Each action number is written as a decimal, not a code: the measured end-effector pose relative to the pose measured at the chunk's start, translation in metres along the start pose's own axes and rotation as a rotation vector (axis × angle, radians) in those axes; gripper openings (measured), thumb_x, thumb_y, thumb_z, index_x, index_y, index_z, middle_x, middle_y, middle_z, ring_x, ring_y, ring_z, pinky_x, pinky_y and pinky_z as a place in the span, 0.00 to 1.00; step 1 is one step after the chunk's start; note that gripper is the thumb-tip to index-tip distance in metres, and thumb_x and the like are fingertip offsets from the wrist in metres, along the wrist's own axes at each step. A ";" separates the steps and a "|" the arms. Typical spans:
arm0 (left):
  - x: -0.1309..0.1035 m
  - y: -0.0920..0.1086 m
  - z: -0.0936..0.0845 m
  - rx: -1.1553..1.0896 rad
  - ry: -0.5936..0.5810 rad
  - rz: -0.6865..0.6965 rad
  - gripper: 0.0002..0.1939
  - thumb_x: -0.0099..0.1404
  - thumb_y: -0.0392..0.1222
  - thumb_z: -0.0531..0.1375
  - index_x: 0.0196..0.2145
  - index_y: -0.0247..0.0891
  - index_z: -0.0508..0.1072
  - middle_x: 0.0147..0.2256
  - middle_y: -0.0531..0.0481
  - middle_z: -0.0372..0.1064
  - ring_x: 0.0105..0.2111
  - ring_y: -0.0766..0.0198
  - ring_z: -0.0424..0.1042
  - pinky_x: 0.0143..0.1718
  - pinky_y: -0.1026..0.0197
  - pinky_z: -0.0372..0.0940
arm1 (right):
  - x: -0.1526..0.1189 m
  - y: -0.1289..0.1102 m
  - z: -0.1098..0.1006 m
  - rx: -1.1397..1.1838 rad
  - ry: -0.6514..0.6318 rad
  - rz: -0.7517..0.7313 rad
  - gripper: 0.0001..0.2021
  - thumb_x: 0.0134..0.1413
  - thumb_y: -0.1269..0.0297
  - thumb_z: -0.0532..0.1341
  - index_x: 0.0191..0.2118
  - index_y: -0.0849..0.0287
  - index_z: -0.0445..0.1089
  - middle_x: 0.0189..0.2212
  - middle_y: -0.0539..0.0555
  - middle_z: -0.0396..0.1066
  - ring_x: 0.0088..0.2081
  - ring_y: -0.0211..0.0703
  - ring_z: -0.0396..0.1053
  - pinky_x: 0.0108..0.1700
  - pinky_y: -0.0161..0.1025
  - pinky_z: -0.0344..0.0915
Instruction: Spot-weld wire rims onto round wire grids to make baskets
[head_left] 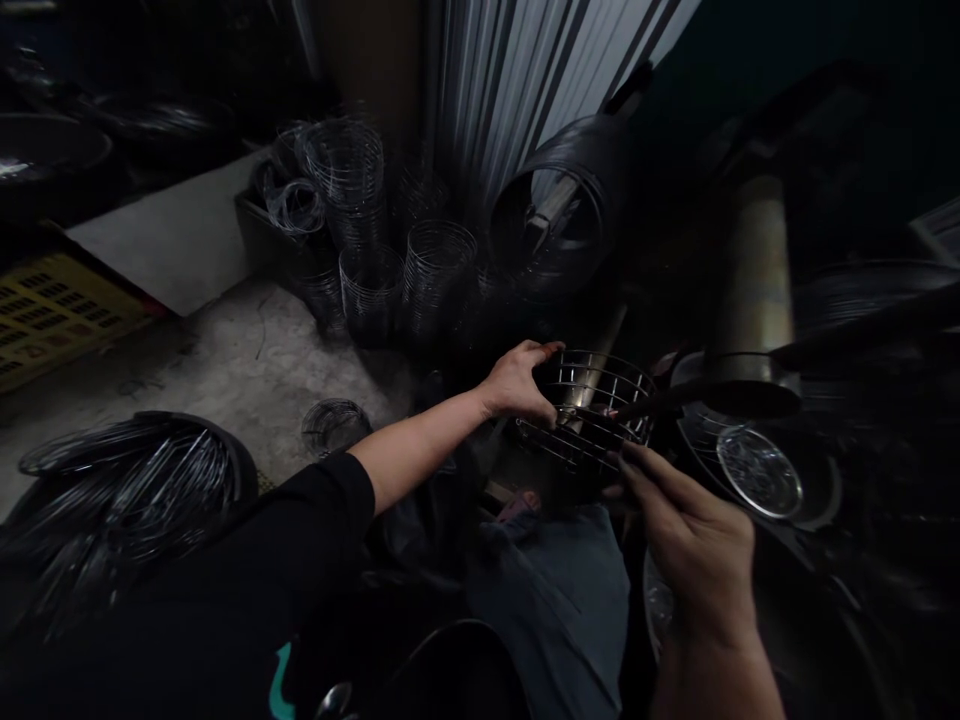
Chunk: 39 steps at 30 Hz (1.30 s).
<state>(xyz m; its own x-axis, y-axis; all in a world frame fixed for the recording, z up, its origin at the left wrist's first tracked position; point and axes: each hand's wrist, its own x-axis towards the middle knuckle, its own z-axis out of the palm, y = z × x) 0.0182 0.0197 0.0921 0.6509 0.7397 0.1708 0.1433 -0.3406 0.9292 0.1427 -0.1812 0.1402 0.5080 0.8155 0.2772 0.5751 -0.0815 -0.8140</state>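
A round wire basket is held low in front of me, tilted on its side. My left hand grips its left rim, with the thumb and fingers around the wire. At the basket's near right edge, my right hand pinches the wire with its fingertips; that contact is dim and partly hidden. A metal bar shows through the basket's wires. Just right of the basket, a dark rod runs to an upright metal cylinder.
Stacked wire baskets stand at the back left, beside a metal drum. A tub of wire rods is at the left, below a yellow crate. A basin holding a round wire piece lies at the right.
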 end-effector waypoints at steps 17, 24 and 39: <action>-0.074 -0.013 -0.012 -0.074 -0.021 0.054 0.56 0.26 0.43 0.74 0.56 0.36 0.64 0.52 0.42 0.63 0.51 0.50 0.65 0.56 0.50 0.60 | -0.038 -0.045 0.013 -0.300 -0.367 -0.541 0.12 0.60 0.62 0.57 0.44 0.61 0.74 0.36 0.57 0.76 0.36 0.43 0.75 0.37 0.34 0.71; -0.103 0.029 -0.011 0.281 -0.021 0.170 0.53 0.34 0.54 0.69 0.58 0.35 0.62 0.50 0.39 0.63 0.51 0.46 0.63 0.54 0.45 0.59 | -0.030 -0.040 0.027 -0.309 -0.463 -0.231 0.12 0.59 0.60 0.57 0.37 0.57 0.77 0.33 0.54 0.76 0.34 0.43 0.74 0.34 0.36 0.71; -0.074 0.034 0.002 0.237 -0.009 0.117 0.52 0.32 0.50 0.69 0.57 0.38 0.63 0.50 0.41 0.63 0.50 0.47 0.63 0.54 0.45 0.60 | -0.022 -0.011 0.019 -0.440 -0.175 -0.680 0.09 0.59 0.73 0.56 0.41 0.65 0.73 0.33 0.56 0.76 0.32 0.42 0.72 0.40 0.41 0.67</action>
<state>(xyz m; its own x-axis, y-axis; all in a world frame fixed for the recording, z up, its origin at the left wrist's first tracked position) -0.0236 -0.0482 0.1107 0.6796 0.6825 0.2690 0.2367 -0.5511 0.8002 0.1131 -0.1877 0.1330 -0.1277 0.8421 0.5240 0.9376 0.2747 -0.2130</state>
